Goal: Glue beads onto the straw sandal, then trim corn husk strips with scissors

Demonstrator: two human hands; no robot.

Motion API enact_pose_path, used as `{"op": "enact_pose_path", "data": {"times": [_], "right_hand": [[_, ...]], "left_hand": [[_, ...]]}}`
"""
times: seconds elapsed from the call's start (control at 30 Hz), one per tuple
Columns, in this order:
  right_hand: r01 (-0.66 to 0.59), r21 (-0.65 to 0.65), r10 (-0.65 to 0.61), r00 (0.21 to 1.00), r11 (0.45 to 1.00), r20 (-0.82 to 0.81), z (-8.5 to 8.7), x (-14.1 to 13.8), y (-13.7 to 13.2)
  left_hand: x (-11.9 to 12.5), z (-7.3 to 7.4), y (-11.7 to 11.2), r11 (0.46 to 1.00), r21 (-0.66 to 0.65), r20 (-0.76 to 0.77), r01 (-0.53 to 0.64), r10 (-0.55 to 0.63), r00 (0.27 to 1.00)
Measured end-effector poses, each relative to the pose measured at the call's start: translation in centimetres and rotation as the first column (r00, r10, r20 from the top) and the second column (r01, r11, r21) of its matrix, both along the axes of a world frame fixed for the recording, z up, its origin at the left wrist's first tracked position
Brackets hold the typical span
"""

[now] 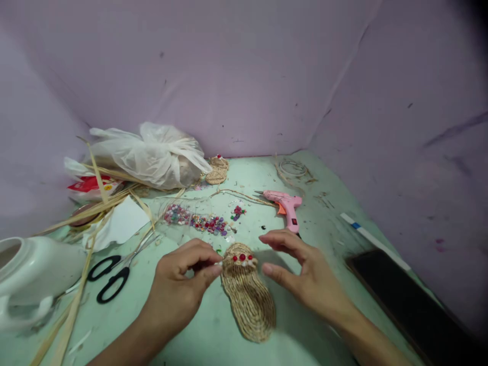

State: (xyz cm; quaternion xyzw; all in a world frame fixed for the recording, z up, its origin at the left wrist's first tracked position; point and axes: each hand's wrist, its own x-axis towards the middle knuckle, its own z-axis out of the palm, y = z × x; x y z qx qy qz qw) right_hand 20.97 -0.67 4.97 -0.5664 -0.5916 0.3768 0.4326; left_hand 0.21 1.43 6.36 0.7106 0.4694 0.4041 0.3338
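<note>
Head view: left hand pinches a half-hidden white bit at the woven slipper; right hand gapes.

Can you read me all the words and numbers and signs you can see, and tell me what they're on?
There are none that can be read clearly.
Red packet: what looks like print, too small and blurred to read.
Pink glue gun: any mark on it is too small to make out.
Purple wall: dark specks and streaks, no readable letters or numbers.
</note>
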Motion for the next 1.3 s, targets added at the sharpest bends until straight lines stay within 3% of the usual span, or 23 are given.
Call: {"op": "enact_pose_path", "data": {"times": [0.2, 0.43, 0.73, 1.13, 1.3], "right_hand": [[-0.157, 0.042, 0.158, 0.987, 0.987, -0.024, -3.6, -1.3, 0.4], [-0.146, 0.049, 0.147, 0.989, 0.988, -0.012, -4.9, -2.0, 0.1], [-0.148, 0.057, 0.148, 0.989, 0.987, 0.006, -5.1, -2.1, 0.0], [-0.142, 0.041, 0.142, 0.99, 0.989, 0.009, -4.6, -2.1, -0.1], [-0.14, 0.052, 0.14, 0.99, 0.989, 0.004, -4.6, -2.1, 0.0]], "left_hand": [[1.3, -2.4, -0.2, 0.995, 0.095, -0.021, 0.009, -0.007, 1.0], [1.6, -4.5, -0.5, 0.975, 0.224, 0.009, -0.01, 0.008, 1.0], [2.3, -4.4, -0.4, 0.971, 0.237, -0.015, -0.005, 0.009, 1.0], [2.4, -4.2, -0.4, 0.997, 0.062, -0.051, -0.046, 0.049, 0.998], [2.3, -4.3, -0.3, 0.997, 0.069, -0.064, -0.031, 0.035, 0.997]]}}
